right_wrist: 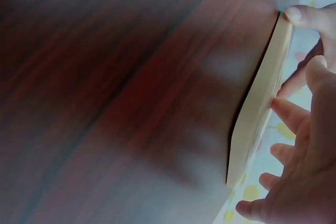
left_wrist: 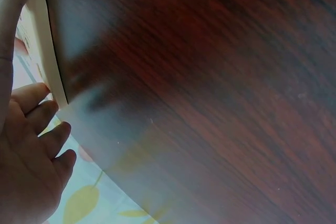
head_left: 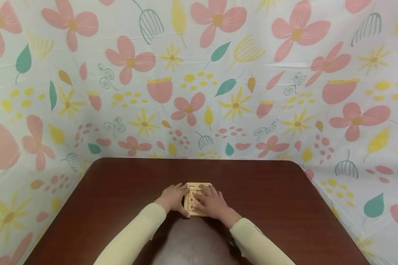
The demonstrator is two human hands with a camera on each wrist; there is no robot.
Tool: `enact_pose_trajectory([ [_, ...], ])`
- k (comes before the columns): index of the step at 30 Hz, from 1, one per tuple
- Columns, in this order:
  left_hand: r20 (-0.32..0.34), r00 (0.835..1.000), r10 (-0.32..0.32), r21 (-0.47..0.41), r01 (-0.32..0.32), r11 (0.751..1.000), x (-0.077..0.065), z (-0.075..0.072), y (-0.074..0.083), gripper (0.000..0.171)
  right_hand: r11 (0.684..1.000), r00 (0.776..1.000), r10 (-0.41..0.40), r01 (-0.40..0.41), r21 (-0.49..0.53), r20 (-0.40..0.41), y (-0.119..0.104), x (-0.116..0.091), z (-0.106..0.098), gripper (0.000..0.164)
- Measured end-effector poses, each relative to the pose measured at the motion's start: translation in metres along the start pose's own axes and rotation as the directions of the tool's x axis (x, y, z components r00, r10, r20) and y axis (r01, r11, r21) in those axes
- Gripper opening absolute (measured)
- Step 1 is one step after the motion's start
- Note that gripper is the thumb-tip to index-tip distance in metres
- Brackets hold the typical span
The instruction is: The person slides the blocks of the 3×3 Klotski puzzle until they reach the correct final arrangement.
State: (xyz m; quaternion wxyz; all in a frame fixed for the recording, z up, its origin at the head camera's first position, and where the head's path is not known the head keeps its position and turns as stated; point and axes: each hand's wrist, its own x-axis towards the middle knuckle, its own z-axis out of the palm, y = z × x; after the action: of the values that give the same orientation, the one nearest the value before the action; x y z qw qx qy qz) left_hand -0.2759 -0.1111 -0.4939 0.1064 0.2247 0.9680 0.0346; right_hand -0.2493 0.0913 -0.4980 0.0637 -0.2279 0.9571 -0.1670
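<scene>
A pale wooden number sliding puzzle (head_left: 199, 214) lies on the dark table, with tiles marked 1 and 8 readable on its left side. Its left edge is held by my left hand (head_left: 173, 197), thumb at the near corner and fingertips at the far one. Over the tiles spreads my right hand (head_left: 213, 202), fingers extended, covering much of the right half. From the right wrist, the wooden side of the puzzle (right_wrist: 254, 103) shows, with an index fingertip touching its top. In the left wrist view, the puzzle's edge (left_wrist: 44, 35) shows beside the left hand (left_wrist: 31, 156).
The reddish-brown table (head_left: 268, 191) extends around the puzzle on every side. Behind it and at both sides hangs a white cloth (head_left: 192, 136) printed with flowers and leaves. Pale yellow sleeves (head_left: 136, 232) cover both forearms.
</scene>
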Motion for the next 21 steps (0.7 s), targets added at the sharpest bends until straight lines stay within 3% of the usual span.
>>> enact_pose_trajectory([
  [8, 0.012, 1.000, 0.005, 0.021, -0.005, 1.000, 0.001, 0.000, 0.000, 0.111, 1.000, 0.999, -0.022, 0.022, -0.007, -0.029, 0.011, -0.003, 0.001, 0.054],
  [15, 0.012, 1.000, -0.010, 0.019, 0.010, 1.000, 0.000, -0.002, -0.001, 0.110, 0.999, 0.997, 0.053, -0.053, 0.011, -0.059, 0.039, -0.023, -0.005, 0.054],
  [21, 0.012, 1.000, 0.000, 0.019, 0.000, 1.000, 0.002, -0.001, 0.000, 0.109, 0.998, 0.998, 0.058, -0.059, -0.020, -0.039, 0.042, -0.027, -0.006, 0.054],
])
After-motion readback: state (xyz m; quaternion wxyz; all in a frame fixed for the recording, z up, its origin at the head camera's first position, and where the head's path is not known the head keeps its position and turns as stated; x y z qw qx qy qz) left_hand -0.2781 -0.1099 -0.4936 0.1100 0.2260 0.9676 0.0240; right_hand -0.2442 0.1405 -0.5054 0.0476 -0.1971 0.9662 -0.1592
